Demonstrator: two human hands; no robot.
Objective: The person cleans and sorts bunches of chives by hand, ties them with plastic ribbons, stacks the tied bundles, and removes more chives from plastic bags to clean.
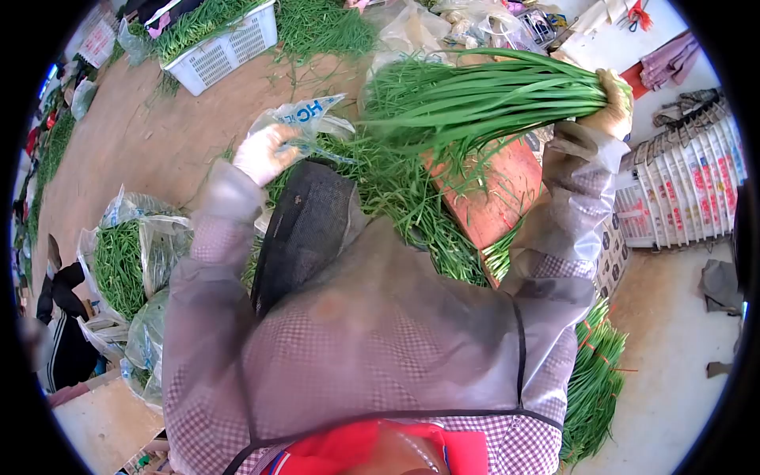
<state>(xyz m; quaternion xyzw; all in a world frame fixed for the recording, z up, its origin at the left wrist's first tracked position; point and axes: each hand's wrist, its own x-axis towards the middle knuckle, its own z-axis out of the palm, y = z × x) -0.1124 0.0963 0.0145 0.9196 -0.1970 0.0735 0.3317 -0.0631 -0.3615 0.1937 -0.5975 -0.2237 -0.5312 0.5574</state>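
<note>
My right hand (613,104), in a pale glove, is closed round one end of a big bunch of garlic chives (499,95). The long green leaves reach leftward and droop at their tips. My left hand (266,153), in a white glove, pinches a clear plastic bag (313,116) with blue lettering. Under the bunch is a reddish board (495,190) strewn with bits of leaf. A heap of loose chives (408,194) lies between my hands, partly hidden by the bunch and my front.
A white plastic basket (224,51) full of greens stands at the upper left. Filled clear bags (120,265) are on the left, near a person's dark-clothed leg (67,348). Stacked white crates (681,186) stand at right; tied chives (595,388) lie below them.
</note>
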